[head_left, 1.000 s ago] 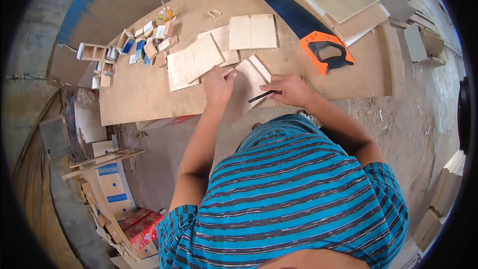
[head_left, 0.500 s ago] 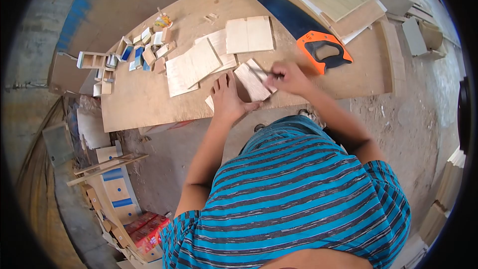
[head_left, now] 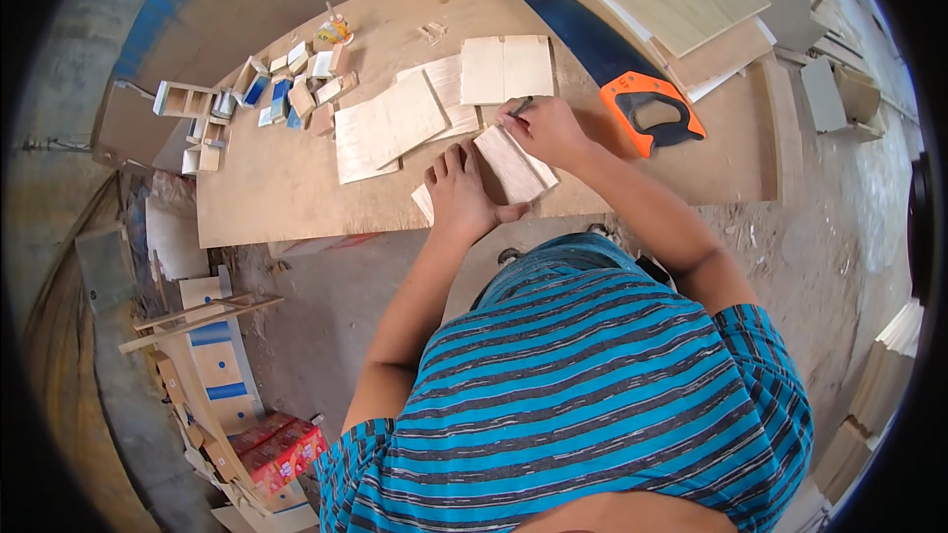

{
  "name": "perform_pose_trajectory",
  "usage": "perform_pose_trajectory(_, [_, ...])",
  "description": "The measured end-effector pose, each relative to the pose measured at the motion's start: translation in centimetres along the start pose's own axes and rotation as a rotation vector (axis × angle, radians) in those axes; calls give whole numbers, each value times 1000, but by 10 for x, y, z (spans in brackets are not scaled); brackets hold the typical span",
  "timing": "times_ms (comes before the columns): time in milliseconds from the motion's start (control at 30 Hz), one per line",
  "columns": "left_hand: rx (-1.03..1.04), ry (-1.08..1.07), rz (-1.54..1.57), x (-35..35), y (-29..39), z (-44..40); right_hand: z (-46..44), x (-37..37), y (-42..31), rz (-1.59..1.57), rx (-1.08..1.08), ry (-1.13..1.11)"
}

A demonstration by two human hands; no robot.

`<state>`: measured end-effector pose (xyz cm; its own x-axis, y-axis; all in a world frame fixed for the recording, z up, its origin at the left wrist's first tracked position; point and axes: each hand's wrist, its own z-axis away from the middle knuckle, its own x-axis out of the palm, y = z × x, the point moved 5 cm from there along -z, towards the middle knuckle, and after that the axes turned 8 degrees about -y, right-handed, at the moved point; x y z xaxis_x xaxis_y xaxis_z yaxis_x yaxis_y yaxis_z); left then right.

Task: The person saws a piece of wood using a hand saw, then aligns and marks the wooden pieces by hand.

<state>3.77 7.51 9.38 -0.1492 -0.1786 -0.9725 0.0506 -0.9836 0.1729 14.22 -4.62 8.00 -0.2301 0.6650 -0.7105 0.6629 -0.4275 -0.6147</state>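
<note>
My left hand lies with fingers spread at the left side of a small wooden block, its thumb at the near end. Partly under this hand is a pale wood piece. My right hand pinches a dark pencil-like marker at the block's far end. Just beyond, thin square wood panels lie on the table: one near my right fingers, and overlapping ones to the left.
A handsaw with an orange handle rests right of my right hand. Stacked boards lie at the back right. Small wood blocks and a small colourful container stand at the left on the wooden table.
My left hand has opened from a pinch and now lies spread by the block. My right hand has moved up to its far end with the marker, whose tip now points away.
</note>
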Motion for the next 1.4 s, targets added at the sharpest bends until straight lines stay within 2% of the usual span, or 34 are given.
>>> perform_pose_trajectory(367, [-7,-12,3,2,-1,-2,16,2,-10,-111,-69,60])
perform_pose_trajectory(567, [20,-14,61,0,0,-1,77,-21,-28,-196,-50,105])
perform_pose_trajectory(633, [-21,-64,32,-3,2,-2,121,-29,-28,-82,-39,-83])
perform_pose_trajectory(700, [-30,-75,27,-2,2,-3,153,-37,-30,-37,90,-289])
perform_pose_trajectory(767, [-14,-57,50,1,0,-3,156,-50,-21,-86,121,-222])
perform_pose_trajectory(833, [-14,-55,41,0,1,-3,138,-71,-19,-183,230,-116])
perform_pose_trajectory(933, [23,-36,51,-1,2,0,91,-75,-22,-172,156,58])
perform_pose_trajectory(1000, [34,-30,36,0,2,0,66,-52,-12,-104,73,103])
perform_pose_trajectory(1133, [4,-37,-7,1,4,-1,32,-20,2,-139,71,94])
perform_pose_trajectory(1300, [-21,-57,-8,0,4,-1,16,0,8,-71,63,-35])
perform_pose_trajectory(1400, [-18,-34,-25,1,3,-1,11,-3,0,-55,8,4])
